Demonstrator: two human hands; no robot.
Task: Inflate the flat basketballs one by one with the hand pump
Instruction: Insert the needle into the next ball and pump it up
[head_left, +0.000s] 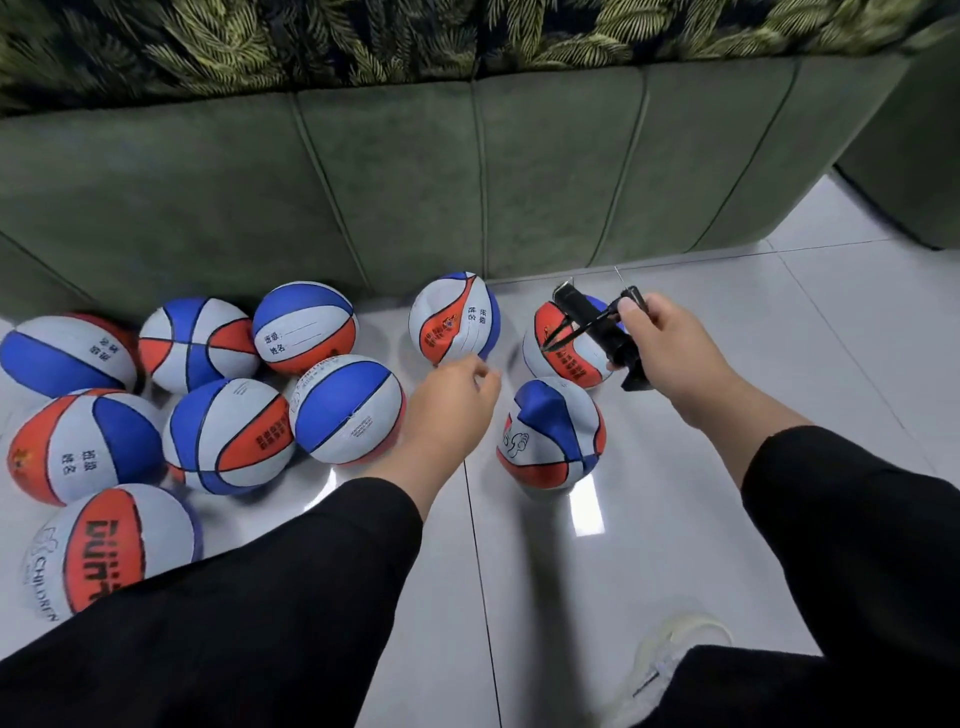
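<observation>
Right hand (662, 340) is gripping the black hand pump (597, 330) at center right while the empty left hand (457, 384), fingers loosely curled, is reaching for the saggy basketball (453, 317) just above it, so I'd be turning its valve up before needling.

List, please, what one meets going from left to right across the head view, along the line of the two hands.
Cluster of round basketballs → left hand, grip empty → dented basketball → hand pump → right hand, its grip on the pump → bare tiled floor.
</observation>
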